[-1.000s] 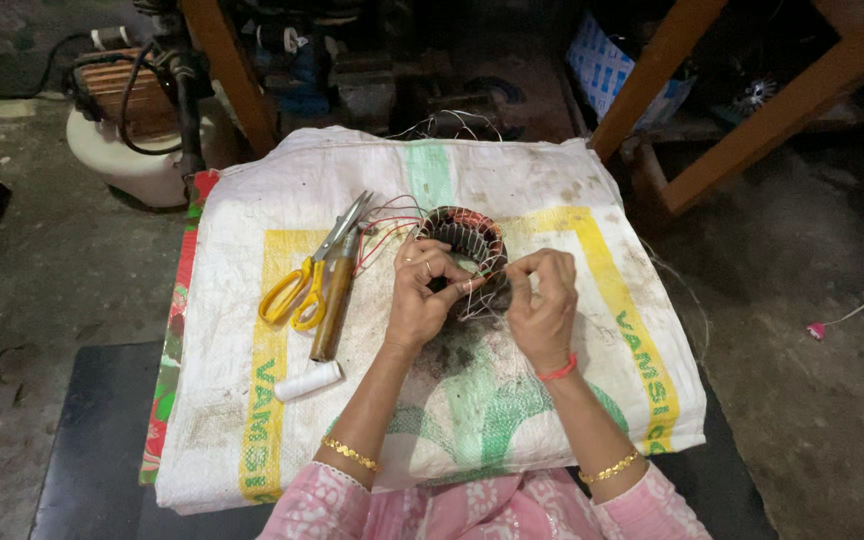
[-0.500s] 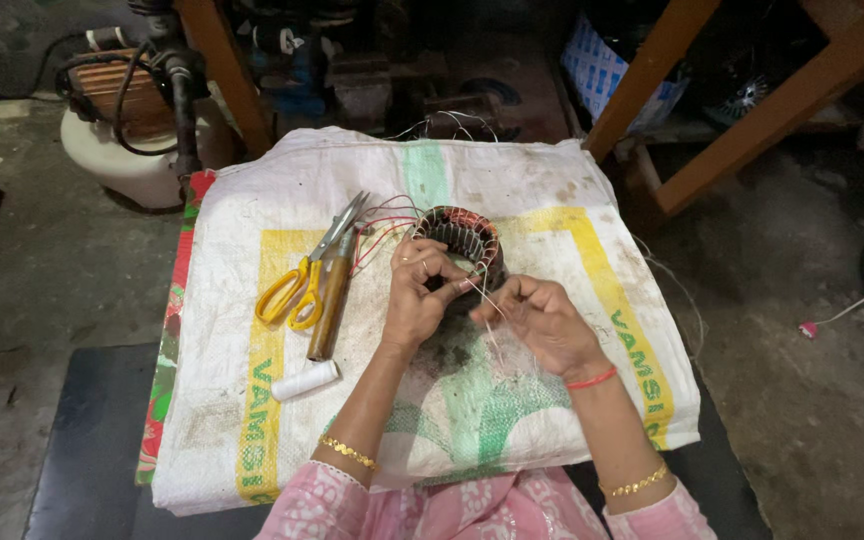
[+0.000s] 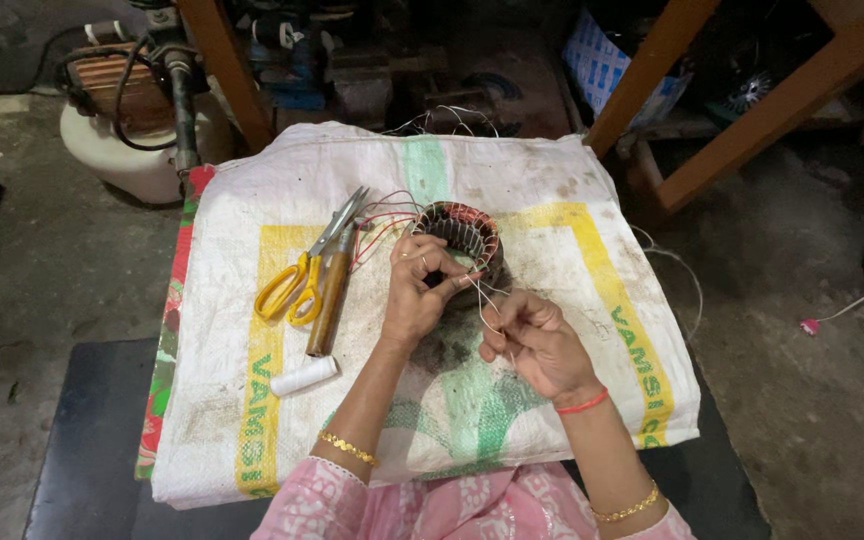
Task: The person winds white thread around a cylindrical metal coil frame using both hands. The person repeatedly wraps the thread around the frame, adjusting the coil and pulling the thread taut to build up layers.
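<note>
A white woven plastic sack (image 3: pixel 552 200) with yellow and green printing is lying spread over a dark low table (image 3: pixel 82 440), filling the middle of the frame, with a bare grey concrete floor (image 3: pixel 812 400) showing on both sides. Near the centre of the sack a round motor stator wound with reddish copper wire (image 3: pixel 462 232) is sitting. The left hand (image 3: pixel 417 290) is gripping its near rim, fingers curled onto it. The right hand (image 3: pixel 537 340), just lower right of it, is pinching a thin pale thread (image 3: pixel 482 300) running up to the stator. Left of centre, yellow-handled scissors (image 3: pixel 302 275) and a wooden-handled tool (image 3: pixel 330 300) are lying side by side, a small white thread spool (image 3: pixel 302 376) below them. Wooden legs (image 3: pixel 752 120) are slanting across the upper right, and a cream-coloured machine (image 3: pixel 122 150) is standing at the upper left.
</note>
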